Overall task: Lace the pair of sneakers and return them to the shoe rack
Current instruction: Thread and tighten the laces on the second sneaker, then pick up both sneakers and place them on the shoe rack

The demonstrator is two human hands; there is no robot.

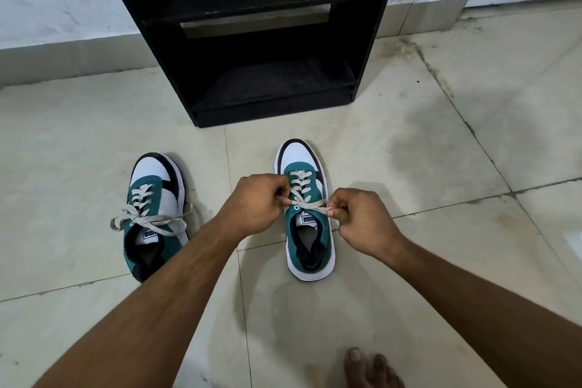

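Note:
Two green, white and black sneakers stand on the tiled floor, toes pointing at the rack. The left sneaker (154, 214) has its beige lace tied in a bow over the tongue. The right sneaker (307, 211) is laced up its eyelets, and the beige lace (310, 203) crosses near the top. My left hand (255, 203) pinches one lace end on the shoe's left side. My right hand (357, 217) pinches the other end on its right side. Both ends are pulled taut.
A black shoe rack (252, 41) with open shelves stands against the white wall, just beyond the sneakers. My bare toes (371, 368) show at the bottom edge. Stained floor tiles spread to the right.

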